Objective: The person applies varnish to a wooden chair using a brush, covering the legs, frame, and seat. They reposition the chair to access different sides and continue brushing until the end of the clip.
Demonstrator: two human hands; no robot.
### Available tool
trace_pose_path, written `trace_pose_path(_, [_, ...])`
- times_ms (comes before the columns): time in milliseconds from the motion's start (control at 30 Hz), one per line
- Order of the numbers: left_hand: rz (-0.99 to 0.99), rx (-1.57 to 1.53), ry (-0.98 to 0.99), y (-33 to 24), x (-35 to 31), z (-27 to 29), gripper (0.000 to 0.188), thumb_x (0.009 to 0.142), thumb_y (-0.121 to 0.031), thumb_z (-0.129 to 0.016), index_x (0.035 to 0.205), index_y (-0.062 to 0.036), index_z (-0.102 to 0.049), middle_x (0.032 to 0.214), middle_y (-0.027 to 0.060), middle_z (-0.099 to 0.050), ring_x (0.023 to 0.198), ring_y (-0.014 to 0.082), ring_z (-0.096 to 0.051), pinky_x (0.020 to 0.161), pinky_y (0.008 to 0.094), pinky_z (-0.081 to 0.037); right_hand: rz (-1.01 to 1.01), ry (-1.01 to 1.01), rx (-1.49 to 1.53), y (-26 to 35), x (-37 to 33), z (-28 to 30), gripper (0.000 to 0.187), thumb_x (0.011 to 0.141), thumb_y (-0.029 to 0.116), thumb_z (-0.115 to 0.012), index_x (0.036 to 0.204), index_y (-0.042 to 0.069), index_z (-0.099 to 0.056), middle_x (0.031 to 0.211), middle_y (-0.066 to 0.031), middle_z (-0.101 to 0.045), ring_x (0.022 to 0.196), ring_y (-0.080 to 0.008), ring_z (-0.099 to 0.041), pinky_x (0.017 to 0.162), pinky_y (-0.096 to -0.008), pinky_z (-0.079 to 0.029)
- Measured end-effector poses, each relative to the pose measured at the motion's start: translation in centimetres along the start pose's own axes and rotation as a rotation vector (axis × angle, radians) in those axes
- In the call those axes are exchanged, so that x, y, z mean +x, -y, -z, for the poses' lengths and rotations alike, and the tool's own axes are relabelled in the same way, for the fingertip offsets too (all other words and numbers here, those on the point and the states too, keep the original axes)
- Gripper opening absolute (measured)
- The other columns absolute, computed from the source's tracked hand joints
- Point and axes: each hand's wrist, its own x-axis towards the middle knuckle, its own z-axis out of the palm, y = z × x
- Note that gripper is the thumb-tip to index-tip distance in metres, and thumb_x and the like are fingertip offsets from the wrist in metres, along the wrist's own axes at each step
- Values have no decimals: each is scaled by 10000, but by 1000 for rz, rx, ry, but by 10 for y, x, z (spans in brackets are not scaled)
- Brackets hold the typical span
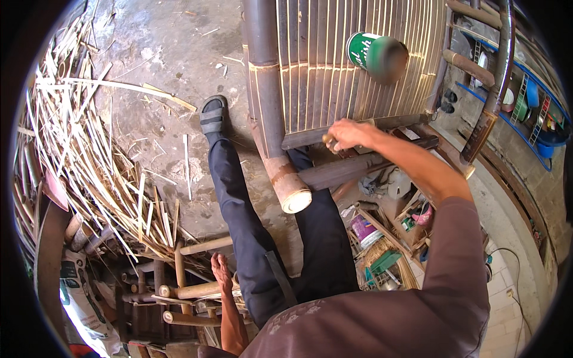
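My right hand [349,136] is closed with a small brownish piece [327,139] showing at its fingers, over the near rail of a bamboo seat [334,95] with dark slats. What that piece belongs to is hidden. A green tin can [362,50] with white lettering lies or stands on the slats beyond the hand; part of it is blurred. The thick bamboo post [265,95] of the frame ends in a pale cut face between my legs. My left hand [221,272] hangs beside my left thigh, fingers stretched out and holding nothing, near a bamboo frame [200,290].
Split bamboo strips [89,155] are heaped at the left on the concrete floor [161,71]. A white sack [89,304] is at the lower left. Right of my legs sit a purple-and-white tub [364,231] and a wooden crate [388,230]. A bamboo ladder-like frame [489,113] rises at the right.
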Motion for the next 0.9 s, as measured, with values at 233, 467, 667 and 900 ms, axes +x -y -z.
trace_pose_path(233, [18,-15,17,21,-1,1,602,961,-425,-518,1310,54,-412,1104,167,-580,1015,228,-580,930,332,-447,-133,52,287,-12,-40,23,261,774,304,-675,867,61,-696,831,-144,-662,781,-233,-645,727,-398,-506])
trace_pose_path(467, [-19,-40,56,-12,13,-23,608,961,-424,-516,1340,38,-399,1182,199,-556,1097,256,-563,968,350,-438,-297,-344,686,139,-1,35,416,769,383,-654,938,4,-677,855,-206,-667,792,-291,-668,702,-378,-538])
trace_pose_path(667, [-18,26,53,-27,14,-25,621,945,-451,-517,1329,29,-423,1069,186,-603,1012,248,-590,917,359,-461,-63,-318,1323,92,-59,-6,377,886,241,-656,1216,60,-624,1166,-103,-646,1013,-186,-631,798,-314,-539])
trace_pose_path(900, [-144,-31,36,-64,26,-24,626,959,-450,-495,1343,34,-396,1089,183,-596,1009,250,-588,920,369,-464,139,-638,1024,109,2,-15,308,865,132,-631,1171,111,-662,1167,-68,-668,1033,-180,-635,916,-301,-485])
